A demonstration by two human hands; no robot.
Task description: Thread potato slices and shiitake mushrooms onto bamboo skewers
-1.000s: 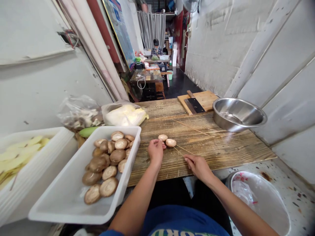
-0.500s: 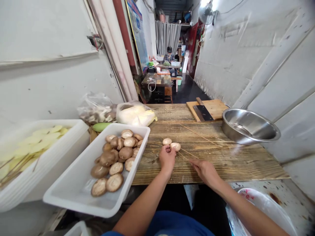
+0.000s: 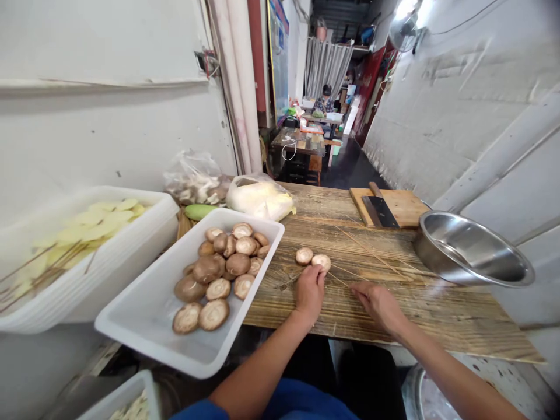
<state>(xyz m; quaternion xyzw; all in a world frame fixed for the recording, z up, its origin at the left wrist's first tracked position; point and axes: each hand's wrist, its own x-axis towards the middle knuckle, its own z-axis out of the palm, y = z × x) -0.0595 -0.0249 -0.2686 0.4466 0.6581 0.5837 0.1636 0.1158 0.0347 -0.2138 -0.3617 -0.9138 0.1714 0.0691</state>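
Two shiitake mushrooms lie side by side on the wooden table, pale undersides up. My left hand (image 3: 310, 293) has its fingers closed at the near edge of the right-hand mushroom (image 3: 322, 262). The left-hand mushroom (image 3: 304, 255) touches its neighbour and is free of my fingers. My right hand (image 3: 380, 304) pinches a thin wooden skewer (image 3: 338, 280) that runs to the right-hand mushroom. A second skewer (image 3: 350, 272) reaches the same mushroom at another angle. How deep either tip sits is hidden. More shiitake mushrooms (image 3: 207, 269) fill part of a white tub (image 3: 144, 338) on my left.
Loose skewers (image 3: 370, 249) lie across the wooden table (image 3: 315, 201). A cleaver (image 3: 381, 211) rests on a cutting board (image 3: 406, 204), beside a steel basin (image 3: 472, 251). Bagged vegetables (image 3: 262, 198) stand behind the tub. Sliced potatoes (image 3: 98, 219) fill containers at left. A person (image 3: 324, 100) sits far back.
My left hand has shifted from the left-hand mushroom to the near side of the right-hand one. The right hand keeps its pinch on the skewer. My view has turned left.
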